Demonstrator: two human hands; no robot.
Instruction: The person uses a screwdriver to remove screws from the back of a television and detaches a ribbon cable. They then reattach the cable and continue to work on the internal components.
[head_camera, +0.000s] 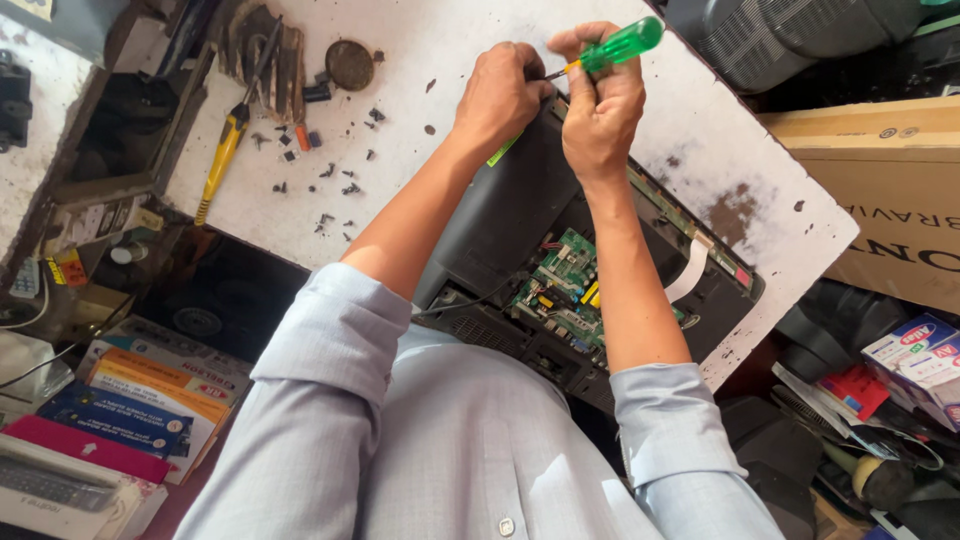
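The right hand (600, 105) has its grip closed tight on a green-handled screwdriver (615, 48) — tip at the far edge of the dark opened device (510, 210), upper middle of the frame. The left hand (500, 95) presses on that edge. A screw seems mid-turn — it needs steady, straight twisting.

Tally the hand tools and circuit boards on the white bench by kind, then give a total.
Green transparent-handled screwdriver, gripped in the right hand: 1
Yellow-handled screwdriver lying on the white worn bench: 1
Green circuit board inside the open black plastic casing, which the left hand steadies: 1
Total: 3
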